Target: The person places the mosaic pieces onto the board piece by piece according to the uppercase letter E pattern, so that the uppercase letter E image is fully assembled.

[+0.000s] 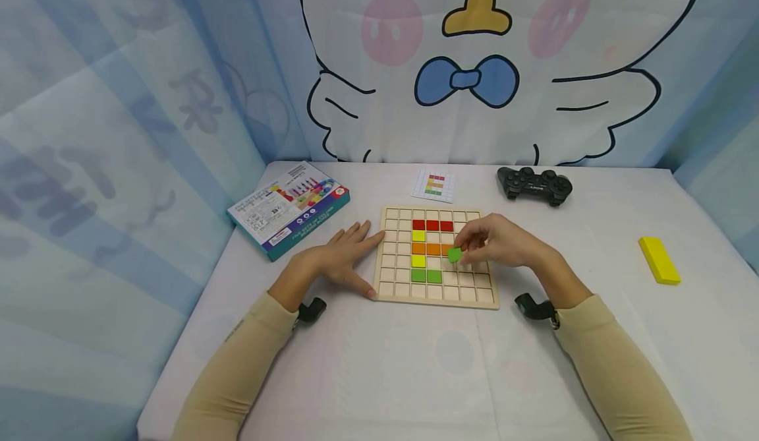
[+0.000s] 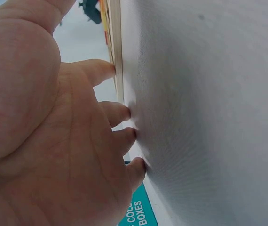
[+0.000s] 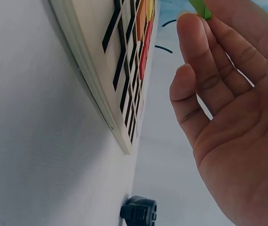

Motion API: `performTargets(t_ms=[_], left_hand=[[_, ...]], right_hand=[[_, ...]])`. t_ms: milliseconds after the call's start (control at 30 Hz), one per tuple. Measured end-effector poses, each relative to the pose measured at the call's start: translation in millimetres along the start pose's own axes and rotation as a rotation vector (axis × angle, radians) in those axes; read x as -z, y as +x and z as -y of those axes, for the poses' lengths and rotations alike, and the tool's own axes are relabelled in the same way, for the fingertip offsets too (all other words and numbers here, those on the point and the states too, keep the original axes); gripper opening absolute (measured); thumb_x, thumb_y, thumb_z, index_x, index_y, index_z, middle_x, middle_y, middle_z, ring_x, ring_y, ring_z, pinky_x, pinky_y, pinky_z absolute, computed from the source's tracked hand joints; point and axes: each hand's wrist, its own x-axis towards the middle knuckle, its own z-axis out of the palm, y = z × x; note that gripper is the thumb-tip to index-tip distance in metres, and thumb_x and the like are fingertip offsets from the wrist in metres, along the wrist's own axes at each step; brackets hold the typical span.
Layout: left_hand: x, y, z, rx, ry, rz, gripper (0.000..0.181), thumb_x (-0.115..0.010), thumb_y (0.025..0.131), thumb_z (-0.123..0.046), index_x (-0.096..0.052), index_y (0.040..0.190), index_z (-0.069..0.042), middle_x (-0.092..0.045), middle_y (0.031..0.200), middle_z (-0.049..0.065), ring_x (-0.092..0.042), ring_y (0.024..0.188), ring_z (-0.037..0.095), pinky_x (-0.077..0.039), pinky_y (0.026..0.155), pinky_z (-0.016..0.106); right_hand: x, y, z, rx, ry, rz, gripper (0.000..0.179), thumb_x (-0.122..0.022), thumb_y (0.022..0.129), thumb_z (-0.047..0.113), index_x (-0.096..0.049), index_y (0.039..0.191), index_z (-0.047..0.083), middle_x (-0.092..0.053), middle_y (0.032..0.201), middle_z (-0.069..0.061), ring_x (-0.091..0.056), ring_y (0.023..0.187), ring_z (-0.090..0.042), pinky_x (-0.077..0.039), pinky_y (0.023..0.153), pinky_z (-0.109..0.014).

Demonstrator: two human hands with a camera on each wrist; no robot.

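Observation:
A wooden grid board [image 1: 391, 289] lies on the table, with red, yellow, orange and green square tiles set in some of its cells. My right hand [image 1: 504, 240] pinches a green tile [image 1: 454, 255] between thumb and fingers, above the right part of the board. In the right wrist view the same green tile [image 3: 201, 8] shows at the fingertips, raised over the board. My left hand [image 1: 344, 260] is spread at the board's left edge, its thumb and index finger touching the frame. The left wrist view shows the other fingertips [image 2: 136, 169] resting on the tablecloth.
A printed pattern card [image 1: 434, 185] lies behind the board. To the left is a game box [image 1: 290, 207]. A black game controller [image 1: 535, 185] sits at the back right, and a yellow block [image 1: 659, 260] lies far right. Curtains enclose the table's back and sides.

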Motion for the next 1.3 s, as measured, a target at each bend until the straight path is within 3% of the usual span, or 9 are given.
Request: performTargets(t_ms=[367,700,1300], left_hand=[[-0.6,0.9,-0.4,-0.001,-0.004,-0.006,0.128,-0.085,0.073,-0.068,-0.009,0.169,-0.030,0.008,0.177,0.009,0.012,0.163,0.030,0.006,0.132,0.054],[-0.5,1.1,0.4,-0.001,-0.009,-0.005,0.129,-0.085,0.072,-0.068,-0.009,0.169,-0.031,0.008,0.177,0.009,0.012,0.163,0.030,0.006,0.132,0.053],[0.2,-0.3,-0.8,0.004,-0.017,0.000,0.128,-0.085,0.073,-0.066,-0.009,0.169,-0.030,0.007,0.177,0.009,0.012,0.163,0.030,0.006,0.132,0.053]], right_hand=[[-5.8,2.7,2.9,0.001,0.005,0.067,0.024,-0.091,0.080,0.017,-0.077,0.097,0.009,-0.069,0.086,-0.003,-0.060,0.077,-0.020,-0.053,0.068,-0.023],[-13.3,6.6,4.4,-0.021,-0.025,0.195,0.024,-0.092,0.079,0.018,-0.074,0.092,0.008,-0.064,0.076,0.002,-0.056,0.070,-0.015,-0.049,0.062,-0.022],[-20.6,9.4,4.8,-0.025,-0.076,0.215,0.029,-0.093,0.078,0.021,-0.071,0.090,0.010,-0.061,0.077,0.002,-0.057,0.073,-0.016,-0.049,0.063,-0.024]])
